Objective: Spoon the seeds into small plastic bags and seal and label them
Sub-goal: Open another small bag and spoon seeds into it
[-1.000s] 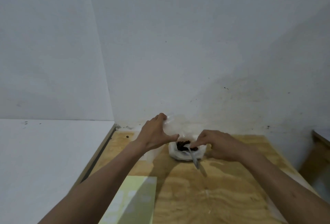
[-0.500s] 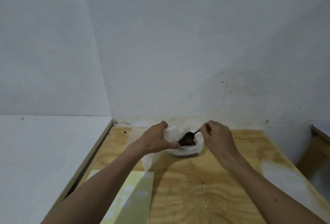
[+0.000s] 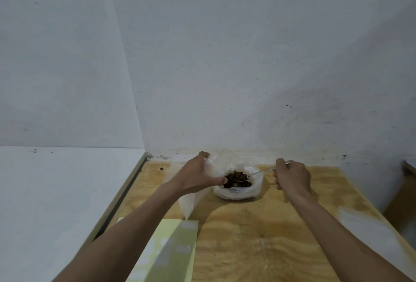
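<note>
Near the back edge of the tabletop (image 3: 258,236), a spoon (image 3: 249,175) loaded with dark seeds (image 3: 237,178) is pinched by its handle in the right hand (image 3: 292,178), right over the big seed bag (image 3: 238,191). A small plastic bag (image 3: 191,200) is gripped at its mouth by the left hand (image 3: 195,176). Honestly, the mouth should be held wide and the spoon kept level, or seeds get spilled.

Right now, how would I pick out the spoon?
Find the plywood table against the white wall. Near its back edge sits a white bag of dark seeds, between two hands. The spoon is the thin shiny metal thing running from the right hand down into the seeds, the only metal there.
</note>
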`<state>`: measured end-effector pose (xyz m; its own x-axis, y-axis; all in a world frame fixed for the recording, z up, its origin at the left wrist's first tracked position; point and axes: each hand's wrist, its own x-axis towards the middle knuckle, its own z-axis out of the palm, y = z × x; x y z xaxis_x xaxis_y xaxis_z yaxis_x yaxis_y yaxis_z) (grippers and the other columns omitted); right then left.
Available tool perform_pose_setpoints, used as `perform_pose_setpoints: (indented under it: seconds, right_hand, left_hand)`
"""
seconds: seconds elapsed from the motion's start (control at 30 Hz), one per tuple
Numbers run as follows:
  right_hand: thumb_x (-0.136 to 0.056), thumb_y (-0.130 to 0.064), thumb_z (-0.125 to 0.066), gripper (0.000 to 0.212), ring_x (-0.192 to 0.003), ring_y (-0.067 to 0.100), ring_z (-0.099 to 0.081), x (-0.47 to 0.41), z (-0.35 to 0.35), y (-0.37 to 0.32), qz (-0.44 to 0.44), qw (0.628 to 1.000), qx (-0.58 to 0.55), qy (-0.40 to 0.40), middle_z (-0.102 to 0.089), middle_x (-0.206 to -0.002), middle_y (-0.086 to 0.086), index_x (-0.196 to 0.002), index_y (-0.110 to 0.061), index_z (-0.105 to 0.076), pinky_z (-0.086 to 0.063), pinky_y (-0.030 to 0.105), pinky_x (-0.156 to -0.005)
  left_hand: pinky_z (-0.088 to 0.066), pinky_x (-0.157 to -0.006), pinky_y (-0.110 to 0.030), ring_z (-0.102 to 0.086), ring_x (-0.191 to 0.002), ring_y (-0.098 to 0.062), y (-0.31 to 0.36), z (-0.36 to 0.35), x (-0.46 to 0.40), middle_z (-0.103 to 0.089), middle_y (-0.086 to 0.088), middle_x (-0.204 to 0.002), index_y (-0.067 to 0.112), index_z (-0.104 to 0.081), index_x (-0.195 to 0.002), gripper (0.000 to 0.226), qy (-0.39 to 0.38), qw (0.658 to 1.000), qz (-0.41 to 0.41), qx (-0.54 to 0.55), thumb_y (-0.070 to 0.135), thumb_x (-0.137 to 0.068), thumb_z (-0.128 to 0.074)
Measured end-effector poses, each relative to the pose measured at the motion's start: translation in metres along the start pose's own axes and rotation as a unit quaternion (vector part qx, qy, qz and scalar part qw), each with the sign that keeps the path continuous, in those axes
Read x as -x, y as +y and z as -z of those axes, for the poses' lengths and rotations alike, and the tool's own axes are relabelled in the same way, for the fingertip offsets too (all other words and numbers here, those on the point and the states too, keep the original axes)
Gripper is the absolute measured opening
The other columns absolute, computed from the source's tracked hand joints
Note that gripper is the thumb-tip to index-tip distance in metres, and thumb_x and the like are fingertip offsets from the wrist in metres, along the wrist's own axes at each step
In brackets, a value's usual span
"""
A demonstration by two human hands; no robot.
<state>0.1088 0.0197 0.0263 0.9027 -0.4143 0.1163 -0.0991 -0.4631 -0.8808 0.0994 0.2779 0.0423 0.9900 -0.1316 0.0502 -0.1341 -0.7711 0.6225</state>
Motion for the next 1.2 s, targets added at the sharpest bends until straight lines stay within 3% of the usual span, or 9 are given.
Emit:
perform_pose_setpoints:
  seconds: [0.2, 0.63, 0.87, 1.2]
  right_hand:
    - [-0.093, -0.026, -0.049, 0.046, -0.066, 0.047, -0.065, 0.001, 0.006, 0.001, 0.054, 0.997, 0.052, 0.014, -0.067, -0.07, 0.031, -0.073, 0.012, -0.065, -0.056, 0.047, -0.061]
    - [-0.094, -0.023, -0.049, 0.047, -0.065, 0.046, -0.065, 0.001, 0.01, -0.004, 0.029, 0.999, 0.04, 0.018, -0.067, -0.069, 0.031, -0.07, 0.014, -0.065, -0.056, 0.045, -0.063]
    - [-0.093, -0.02, -0.052, 0.037, -0.053, 0.025, -0.059, 0.003, 0.021, -0.02, -0.026, 0.998, -0.064, -0.013, -0.068, -0.062, 0.012, -0.066, -0.001, -0.069, -0.051, 0.035, -0.058]
    - [-0.098, -0.019, -0.052, 0.028, -0.058, 0.018, -0.064, 0.013, 0.008, -0.061, 0.093, 0.992, -0.073, -0.04, -0.073, -0.074, 0.003, -0.082, -0.005, -0.07, -0.059, 0.044, -0.07]
  left_hand:
    - [-0.037, -0.089, -0.025, -0.046, -0.13, -0.02, 0.003, 0.002, 0.002, -0.044, -0.006, -0.152, 0.014, -0.028, -0.154, 0.103, 0.002, 1.0, -0.001, 0.011, 0.055, -0.077, -0.081]
    - [-0.034, -0.096, -0.025, -0.041, -0.139, -0.019, -0.003, 0.005, 0.008, -0.039, -0.002, -0.157, 0.017, -0.031, -0.156, 0.101, 0.015, 1.0, -0.003, -0.008, 0.057, -0.077, -0.08]
    - [-0.033, -0.096, -0.025, -0.04, -0.139, -0.019, -0.004, 0.007, 0.01, -0.038, -0.003, -0.157, 0.015, -0.03, -0.156, 0.099, 0.014, 1.0, -0.004, -0.001, 0.051, -0.079, -0.08]
    - [-0.032, -0.091, -0.023, -0.041, -0.135, -0.013, -0.004, 0.014, 0.008, -0.036, 0.0, -0.16, 0.018, -0.03, -0.156, 0.097, 0.021, 0.999, 0.004, 0.048, 0.05, -0.08, -0.081]
